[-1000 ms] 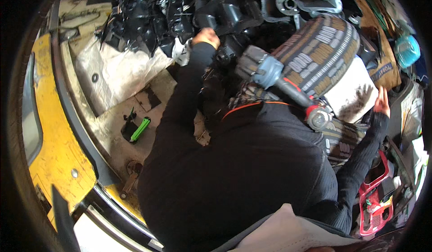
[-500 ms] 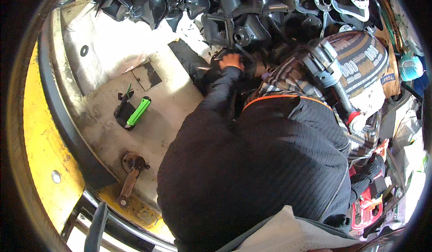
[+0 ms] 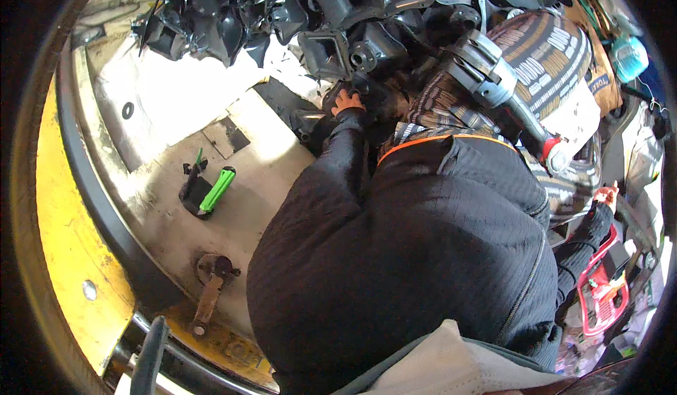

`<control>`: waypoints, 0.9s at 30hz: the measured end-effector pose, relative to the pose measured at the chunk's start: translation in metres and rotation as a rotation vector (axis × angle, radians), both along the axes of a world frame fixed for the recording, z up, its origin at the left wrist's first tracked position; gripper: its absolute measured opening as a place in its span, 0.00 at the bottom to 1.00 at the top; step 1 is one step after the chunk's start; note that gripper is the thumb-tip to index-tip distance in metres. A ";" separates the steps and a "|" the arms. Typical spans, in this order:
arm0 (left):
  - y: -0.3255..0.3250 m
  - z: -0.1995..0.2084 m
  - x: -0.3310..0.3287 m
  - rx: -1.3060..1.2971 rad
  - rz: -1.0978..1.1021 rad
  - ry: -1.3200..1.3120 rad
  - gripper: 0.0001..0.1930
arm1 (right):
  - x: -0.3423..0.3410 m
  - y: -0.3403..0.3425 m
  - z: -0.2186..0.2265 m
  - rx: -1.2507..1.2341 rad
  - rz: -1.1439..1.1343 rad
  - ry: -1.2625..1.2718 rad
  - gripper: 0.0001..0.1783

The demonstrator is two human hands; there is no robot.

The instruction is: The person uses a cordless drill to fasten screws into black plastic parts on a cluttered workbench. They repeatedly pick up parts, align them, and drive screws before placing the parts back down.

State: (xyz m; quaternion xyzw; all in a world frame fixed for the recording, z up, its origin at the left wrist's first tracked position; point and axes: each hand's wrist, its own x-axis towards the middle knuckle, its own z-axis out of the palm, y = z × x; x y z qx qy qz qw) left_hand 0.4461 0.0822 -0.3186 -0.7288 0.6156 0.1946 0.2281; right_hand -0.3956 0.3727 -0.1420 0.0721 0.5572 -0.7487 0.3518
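Note:
My left hand (image 3: 348,102) reaches forward with its fingers bent over a dark black part (image 3: 337,93), below a pile of glossy black shaped housings (image 3: 381,50). Shadow hides much of what lies under that palm. Out at the far right, my right hand (image 3: 606,195) has its fingers stretched out, with nothing seen in it. Nearest to it are the patterned cloth over my legs (image 3: 539,50) and a red plastic basket (image 3: 603,300). A grey tool with a thick cylindrical head (image 3: 486,71) and a red collar lies across the cloth.
On the pale board at left lie a green-handled cutter (image 3: 217,189) beside a black holder (image 3: 192,192), and a black ring (image 3: 127,110). A rusty crank arm (image 3: 208,300) sits nearer. A yellow metal edge (image 3: 74,247) curves along the left. A blue bundle (image 3: 628,59) stands far right.
The view has shifted. My left hand has drawn slightly left on the dark part, its fingers now more apart. My right hand has moved up and outward, away from the red basket.

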 end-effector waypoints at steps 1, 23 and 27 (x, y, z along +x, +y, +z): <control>-0.002 -0.010 -0.014 -0.054 -0.057 0.096 0.21 | -0.027 0.043 0.042 -0.096 0.677 -0.071 0.22; -0.253 0.373 -0.375 -0.175 -1.457 1.315 0.19 | 0.276 0.129 -0.122 1.302 -0.037 0.151 0.20; -0.150 0.292 -0.501 -0.123 -1.775 1.211 0.06 | 0.282 0.110 -0.144 1.267 -0.079 0.076 0.25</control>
